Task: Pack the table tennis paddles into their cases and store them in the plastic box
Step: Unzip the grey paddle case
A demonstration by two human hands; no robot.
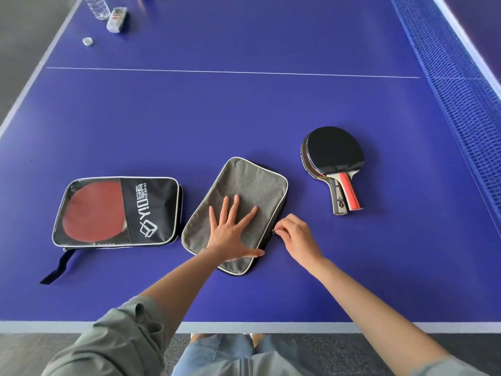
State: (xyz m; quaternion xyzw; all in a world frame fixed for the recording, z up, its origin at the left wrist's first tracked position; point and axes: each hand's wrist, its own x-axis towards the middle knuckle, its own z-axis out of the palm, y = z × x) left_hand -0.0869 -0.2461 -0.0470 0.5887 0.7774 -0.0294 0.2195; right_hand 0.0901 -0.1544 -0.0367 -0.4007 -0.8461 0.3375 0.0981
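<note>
Grey case (pixel 244 202) under flat left hand (pixel 230 234), right hand (pixel 295 237) pinching zipper (two cases)

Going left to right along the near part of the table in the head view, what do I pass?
Black case with red paddle inside → left hand flat on grey case → right hand pinching its zipper → stacked paddles.

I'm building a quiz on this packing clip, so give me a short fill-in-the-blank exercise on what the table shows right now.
1. The left hand lies flat on the ____ case.
2. The right hand pinches the zipper pull at that case's ____ edge.
3. Through the black case window shows a ____ paddle.
4. The loose paddles lie stacked near the ____.

Missing words: grey; right; red; net
</note>
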